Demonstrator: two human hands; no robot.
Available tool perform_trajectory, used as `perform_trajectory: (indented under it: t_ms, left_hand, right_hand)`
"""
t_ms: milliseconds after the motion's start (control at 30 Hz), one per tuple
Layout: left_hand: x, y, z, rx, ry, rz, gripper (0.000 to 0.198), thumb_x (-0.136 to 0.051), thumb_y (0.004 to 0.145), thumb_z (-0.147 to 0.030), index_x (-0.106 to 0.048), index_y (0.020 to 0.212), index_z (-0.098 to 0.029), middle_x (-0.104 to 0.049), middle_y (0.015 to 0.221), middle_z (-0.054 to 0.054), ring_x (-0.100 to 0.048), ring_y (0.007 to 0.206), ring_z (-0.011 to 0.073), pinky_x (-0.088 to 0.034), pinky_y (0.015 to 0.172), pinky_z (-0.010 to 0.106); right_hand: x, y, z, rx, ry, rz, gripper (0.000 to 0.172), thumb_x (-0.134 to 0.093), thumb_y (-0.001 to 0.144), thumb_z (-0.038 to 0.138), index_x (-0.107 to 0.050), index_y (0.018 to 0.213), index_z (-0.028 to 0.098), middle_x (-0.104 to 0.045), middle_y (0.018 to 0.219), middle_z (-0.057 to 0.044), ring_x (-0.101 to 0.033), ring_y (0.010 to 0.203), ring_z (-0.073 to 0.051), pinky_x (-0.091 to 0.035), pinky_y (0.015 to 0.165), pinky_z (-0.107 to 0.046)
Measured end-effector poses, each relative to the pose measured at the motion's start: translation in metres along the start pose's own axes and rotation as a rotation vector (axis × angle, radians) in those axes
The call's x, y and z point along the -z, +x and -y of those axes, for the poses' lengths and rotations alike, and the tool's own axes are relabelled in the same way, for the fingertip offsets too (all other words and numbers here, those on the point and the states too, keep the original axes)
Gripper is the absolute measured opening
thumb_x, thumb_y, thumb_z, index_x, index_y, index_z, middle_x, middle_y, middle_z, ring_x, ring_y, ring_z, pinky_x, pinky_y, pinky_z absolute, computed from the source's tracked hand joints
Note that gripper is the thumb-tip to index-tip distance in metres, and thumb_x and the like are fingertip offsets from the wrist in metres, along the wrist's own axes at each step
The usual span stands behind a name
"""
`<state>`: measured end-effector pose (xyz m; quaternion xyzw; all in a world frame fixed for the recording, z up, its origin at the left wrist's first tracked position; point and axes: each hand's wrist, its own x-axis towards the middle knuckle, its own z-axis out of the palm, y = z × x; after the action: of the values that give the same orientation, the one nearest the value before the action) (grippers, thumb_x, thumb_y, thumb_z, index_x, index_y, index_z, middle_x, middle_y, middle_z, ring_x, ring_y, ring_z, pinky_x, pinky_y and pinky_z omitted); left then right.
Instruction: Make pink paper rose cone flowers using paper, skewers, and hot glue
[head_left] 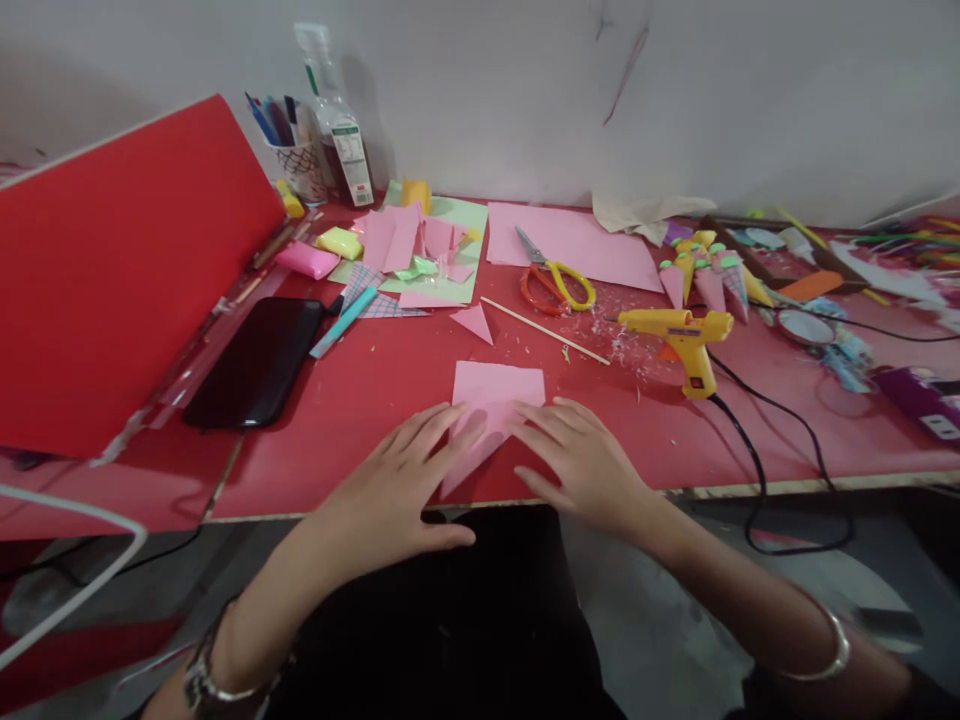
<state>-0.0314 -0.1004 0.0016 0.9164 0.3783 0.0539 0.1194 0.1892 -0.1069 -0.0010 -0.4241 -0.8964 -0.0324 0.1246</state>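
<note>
A small piece of pink paper (498,385) lies on the red tabletop near its front edge, its lower part slanting to a point at the left. On its left side rests my left hand (409,470), fingers stretched out and thumb apart. My right hand (577,455) touches the paper's right side with its fingertips, the fingers spread. Neither hand grips anything. Just beyond the paper lie a pink paper triangle (475,323) and a thin wooden stick (544,330).
Scissors (555,284) lie behind the stick. A yellow glue gun (686,340) with a black cord stands at right, near several small paper cones (709,275). At left are a black phone (259,360), a teal cutter (345,322), a red board (135,260) and a bottle (349,160).
</note>
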Motion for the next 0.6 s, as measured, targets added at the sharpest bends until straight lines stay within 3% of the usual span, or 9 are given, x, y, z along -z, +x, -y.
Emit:
perform_trajectory:
  t_ms: [100, 200, 267, 333, 433, 500, 600]
  left_hand:
    - [-0.009, 0.003, -0.012, 0.044, 0.062, -0.105, 0.071, -0.052, 0.075, -0.046, -0.024, 0.134, -0.017, -0.037, 0.135, 0.011, -0.031, 0.124, 0.0263, -0.029, 0.101, 0.045]
    - [-0.013, 0.006, -0.014, 0.053, 0.074, -0.107, 0.060, -0.044, 0.079, -0.048, -0.034, 0.129, -0.016, -0.041, 0.133, 0.009, -0.034, 0.123, 0.0242, -0.026, 0.103, 0.044]
    - [-0.012, 0.007, -0.011, 0.033, 0.067, -0.046, 0.059, -0.043, 0.080, -0.049, -0.034, 0.129, -0.016, -0.039, 0.135, 0.008, -0.034, 0.124, 0.0230, -0.027, 0.102, 0.043]
    - [-0.009, 0.007, -0.005, -0.005, 0.060, 0.020, 0.061, -0.044, 0.080, -0.048, -0.031, 0.130, -0.016, -0.035, 0.137, 0.007, -0.032, 0.125, 0.0222, -0.028, 0.102, 0.043]
    - [-0.005, 0.005, -0.002, -0.042, 0.057, 0.039, 0.063, -0.046, 0.079, -0.047, -0.028, 0.131, -0.016, -0.032, 0.138, 0.007, -0.031, 0.125, 0.0221, -0.028, 0.102, 0.042]
    - [-0.006, 0.005, -0.006, -0.028, 0.067, -0.012, 0.062, -0.048, 0.078, -0.045, -0.030, 0.130, -0.017, -0.034, 0.137, 0.007, -0.031, 0.125, 0.0238, -0.026, 0.102, 0.044]
    - [-0.012, 0.007, -0.019, 0.009, 0.081, -0.127, 0.060, -0.050, 0.078, -0.040, -0.031, 0.130, -0.020, -0.039, 0.134, 0.007, -0.032, 0.124, 0.0259, -0.023, 0.102, 0.048]
  right_hand:
    - [0.000, 0.002, 0.019, 0.007, -0.039, -0.062, 0.032, -0.045, 0.081, 0.031, -0.059, 0.101, 0.011, -0.062, 0.099, -0.012, -0.056, 0.088, -0.022, -0.042, 0.082, -0.039]
    - [0.001, 0.003, 0.026, 0.000, 0.065, -0.043, 0.027, -0.045, 0.081, 0.031, -0.061, 0.095, 0.014, -0.063, 0.086, -0.009, -0.056, 0.079, -0.019, -0.043, 0.075, -0.035]
    - [0.002, 0.002, 0.021, 0.003, 0.091, -0.018, 0.033, -0.046, 0.080, 0.037, -0.058, 0.101, 0.015, -0.061, 0.100, -0.011, -0.053, 0.093, -0.022, -0.042, 0.080, -0.038]
    - [0.002, -0.003, 0.011, 0.018, 0.060, 0.033, 0.046, -0.048, 0.077, 0.044, -0.052, 0.112, 0.014, -0.050, 0.121, -0.014, -0.040, 0.115, -0.026, -0.036, 0.090, -0.043]
    - [0.001, -0.014, 0.001, 0.025, -0.038, 0.103, 0.053, -0.052, 0.075, 0.046, -0.045, 0.120, 0.018, -0.045, 0.128, -0.013, -0.035, 0.121, -0.025, -0.033, 0.093, -0.045]
    - [-0.001, -0.019, 0.004, 0.009, -0.114, 0.092, 0.049, -0.053, 0.076, 0.038, -0.044, 0.122, 0.021, -0.049, 0.125, -0.012, -0.043, 0.113, -0.024, -0.039, 0.086, -0.039]
    - [-0.003, -0.022, 0.019, -0.029, -0.227, -0.009, 0.033, -0.050, 0.080, 0.023, -0.052, 0.113, 0.019, -0.058, 0.111, -0.011, -0.054, 0.084, -0.019, -0.043, 0.070, -0.032]
